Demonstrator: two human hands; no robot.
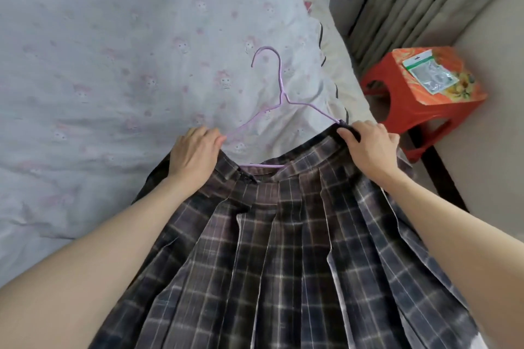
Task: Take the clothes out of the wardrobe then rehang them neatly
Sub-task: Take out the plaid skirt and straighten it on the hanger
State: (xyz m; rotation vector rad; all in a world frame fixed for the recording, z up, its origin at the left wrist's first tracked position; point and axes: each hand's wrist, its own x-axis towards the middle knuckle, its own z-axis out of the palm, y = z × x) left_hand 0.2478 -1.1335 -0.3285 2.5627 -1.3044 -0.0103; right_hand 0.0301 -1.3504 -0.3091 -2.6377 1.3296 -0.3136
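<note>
we read no writing anywhere. our plaid pleated skirt (297, 249) lies on the bed sheet (99, 65), pale with pink cartoon prints. our left hand (192, 154) pinches the lilac hanger (283, 100); our right hand (368, 144) grips the waistband. a red stool (411, 105) carrying a plastic packet (431, 76) stands beside the bed.

skirt (283, 249) on bed (99, 51), hanger (279, 99) at its waistband, stool (419, 99) right of bed
</note>
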